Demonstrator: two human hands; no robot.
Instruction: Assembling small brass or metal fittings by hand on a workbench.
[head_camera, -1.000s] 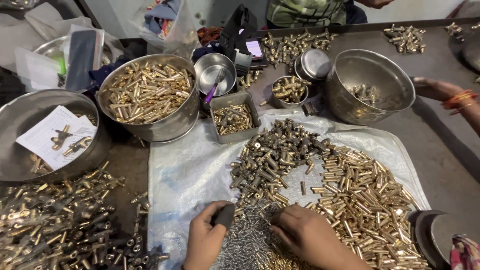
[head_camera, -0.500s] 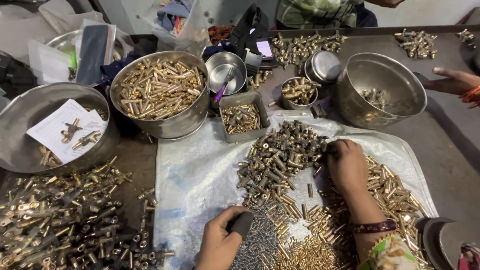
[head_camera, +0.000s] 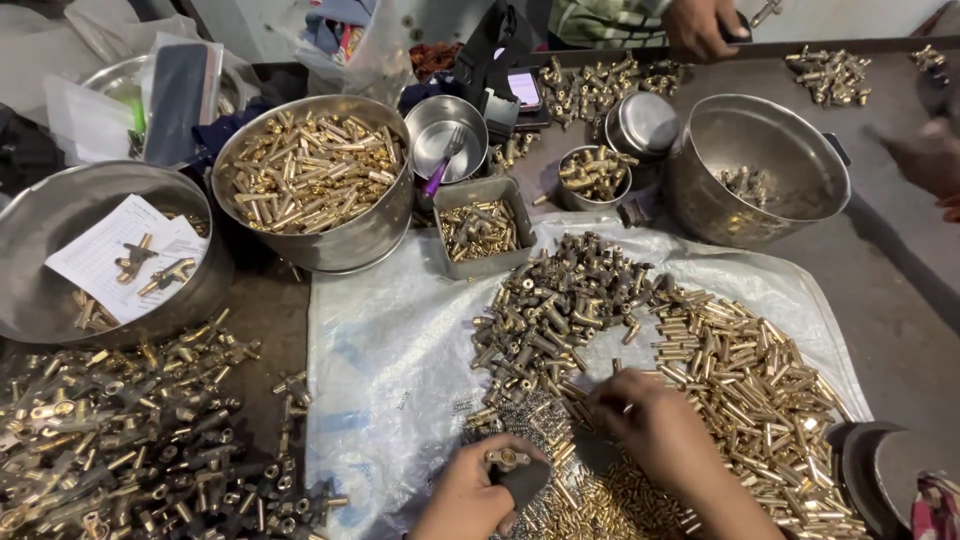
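The head view looks down on a dark desk (head_camera: 900, 300) with a white plastic sheet (head_camera: 390, 370) spread over its near middle, and on that sheet lie three sorts of metal pieces. The left hand (head_camera: 470, 495), at the near edge, is curled shut around a small brass fitting (head_camera: 507, 459) with a round top, pressed against a dark handle-like tool (head_camera: 525, 482) whose far end I cannot make out. The right hand (head_camera: 655, 430) lies just beside it, palm down, fingers bent and loosely closed over the seam where the small grey screws (head_camera: 530, 415) meet the bright brass tubes (head_camera: 750, 390); whether it has a piece pinched is hidden under the fingers. Behind both hands sits the heap of darker brass fittings (head_camera: 560, 310). To do this step well, as I judge it, the left hand should keep the fitting steady and upright while the right picks a single piece, not a clump, from the nearest edge of its pile, so the sorts stay unmixed. Short reaches help, since the heaps touch. Farther back stand a full steel bowl of tubes (head_camera: 315, 180), a small square tray (head_camera: 482, 225) and a large steel pot (head_camera: 760, 165); at the left edge more fittings (head_camera: 130, 440) lie loose.
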